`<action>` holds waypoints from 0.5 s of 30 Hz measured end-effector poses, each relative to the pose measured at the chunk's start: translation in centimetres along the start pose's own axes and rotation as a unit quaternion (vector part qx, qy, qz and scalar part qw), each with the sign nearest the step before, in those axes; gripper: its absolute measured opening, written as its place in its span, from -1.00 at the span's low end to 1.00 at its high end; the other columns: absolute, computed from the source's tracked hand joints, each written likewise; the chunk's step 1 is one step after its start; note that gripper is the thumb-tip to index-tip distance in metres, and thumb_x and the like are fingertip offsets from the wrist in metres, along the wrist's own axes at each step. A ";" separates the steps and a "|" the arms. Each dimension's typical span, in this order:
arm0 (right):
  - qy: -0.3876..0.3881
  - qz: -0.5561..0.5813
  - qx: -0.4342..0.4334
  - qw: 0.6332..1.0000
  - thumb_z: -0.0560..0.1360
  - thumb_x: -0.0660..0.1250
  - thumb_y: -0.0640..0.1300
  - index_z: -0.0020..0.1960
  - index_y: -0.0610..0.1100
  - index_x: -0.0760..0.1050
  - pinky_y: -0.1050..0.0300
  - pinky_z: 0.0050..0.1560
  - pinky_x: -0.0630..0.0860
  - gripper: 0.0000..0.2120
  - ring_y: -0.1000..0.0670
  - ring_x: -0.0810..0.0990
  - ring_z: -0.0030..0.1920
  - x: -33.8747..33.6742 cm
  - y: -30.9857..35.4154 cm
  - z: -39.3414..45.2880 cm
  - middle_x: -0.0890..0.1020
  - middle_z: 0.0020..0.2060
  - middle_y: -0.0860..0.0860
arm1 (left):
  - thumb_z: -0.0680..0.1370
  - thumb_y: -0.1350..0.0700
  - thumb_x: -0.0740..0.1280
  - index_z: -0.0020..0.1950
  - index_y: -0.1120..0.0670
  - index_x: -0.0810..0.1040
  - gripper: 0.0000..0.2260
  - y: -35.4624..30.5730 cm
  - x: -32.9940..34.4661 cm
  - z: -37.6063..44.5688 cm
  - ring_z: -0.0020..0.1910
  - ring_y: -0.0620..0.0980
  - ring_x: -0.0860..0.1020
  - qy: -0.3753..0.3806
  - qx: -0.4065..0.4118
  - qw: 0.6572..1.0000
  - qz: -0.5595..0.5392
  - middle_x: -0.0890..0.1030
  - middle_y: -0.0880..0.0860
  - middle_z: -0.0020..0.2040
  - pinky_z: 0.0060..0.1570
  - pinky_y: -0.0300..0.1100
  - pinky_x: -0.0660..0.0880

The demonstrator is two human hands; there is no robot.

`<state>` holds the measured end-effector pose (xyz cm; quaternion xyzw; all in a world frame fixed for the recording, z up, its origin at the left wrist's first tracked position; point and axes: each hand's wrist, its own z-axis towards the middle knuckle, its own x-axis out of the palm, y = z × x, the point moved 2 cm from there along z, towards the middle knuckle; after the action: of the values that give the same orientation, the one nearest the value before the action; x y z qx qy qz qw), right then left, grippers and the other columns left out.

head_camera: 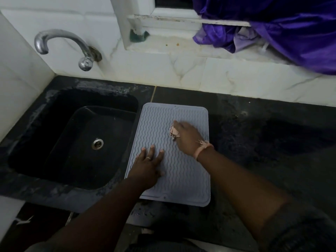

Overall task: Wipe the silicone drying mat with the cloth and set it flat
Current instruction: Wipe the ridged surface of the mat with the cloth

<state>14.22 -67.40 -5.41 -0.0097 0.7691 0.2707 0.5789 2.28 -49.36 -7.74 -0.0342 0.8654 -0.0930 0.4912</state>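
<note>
A grey silicone drying mat (181, 179) with wavy ridges lies flat on the black countertop, just right of the sink. My left hand (148, 165) presses palm down on the mat's left half, fingers spread. My right hand (187, 138) rests on the mat's upper right part, closed around a small pinkish cloth (173, 132). Only a frayed bit of the cloth shows at the fingers; the rest is hidden under the hand.
A black sink (76, 139) with a steel drain sits left of the mat, under a chrome tap (61, 46). Black countertop (263, 142) extends to the right. White tiled wall and a window ledge stand behind, with purple fabric (291, 33) hanging at the upper right.
</note>
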 end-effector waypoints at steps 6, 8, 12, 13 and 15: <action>-0.013 -0.047 -0.061 0.997 0.51 0.33 -0.24 0.53 -0.21 0.30 -0.15 0.55 0.21 -0.40 -0.20 0.29 0.53 2.4 1.1 -1.8 0.39 0.50 -0.17 | 0.63 -0.21 0.26 0.63 -0.24 -0.29 -0.19 -0.2 -0.4 0.2 0.62 0.21 -0.29 0.020 -0.023 1.000 0.004 -0.31 0.01 0.65 0.57 0.20 -0.05; -0.029 -0.055 -0.102 0.993 0.47 0.37 -0.27 0.47 -0.22 0.38 -0.15 0.51 0.28 -0.43 -0.21 0.38 0.48 3.1 1.6 -4.1 0.46 0.44 -0.18 | 0.63 -0.19 0.26 0.63 -0.21 -0.31 -0.18 -0.3 -0.4 0.1 0.62 0.21 -0.29 0.025 -0.022 0.999 0.013 -0.32 0.01 0.65 0.57 0.18 -0.03; -0.031 -0.064 -0.143 0.987 0.53 0.33 -0.22 0.46 -0.19 0.44 -0.15 0.51 0.26 -0.51 -0.21 0.43 0.45 4.9 2.9 -9.7 0.51 0.41 -0.16 | 0.65 0.00 0.29 0.63 -0.18 -0.34 -0.15 -0.3 -0.9 0.1 0.60 0.24 -0.33 0.054 -0.017 0.998 0.028 -0.37 0.03 0.63 0.57 0.19 -0.04; -0.024 -0.063 -0.153 0.986 0.55 0.32 -0.18 0.44 -0.18 0.45 -0.15 0.51 0.26 -0.54 -0.20 0.44 0.43 5.3 3.4 -10.9 0.52 0.39 -0.15 | 0.65 0.10 0.30 0.63 -0.19 -0.34 -0.14 -0.3 -1.2 0.2 0.60 0.23 -0.35 0.072 -0.018 0.997 0.022 -0.39 0.01 0.63 0.56 0.21 -0.04; 0.010 -0.059 -0.183 0.981 0.54 0.36 -0.10 0.43 -0.15 0.47 -0.15 0.49 0.30 -0.54 -0.18 0.46 0.41 6.5 4.2 -13.0 0.53 0.38 -0.14 | 0.64 0.21 0.27 0.62 -0.22 -0.33 -0.13 -0.2 -1.7 0.4 0.59 0.20 -0.38 0.102 -0.025 0.994 0.012 -0.41 -0.01 0.62 0.56 0.25 -0.05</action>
<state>-0.76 -67.44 -7.12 -0.1636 0.7101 0.3722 0.5748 3.46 -49.37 -6.44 -0.0267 0.9134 -0.0685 0.4003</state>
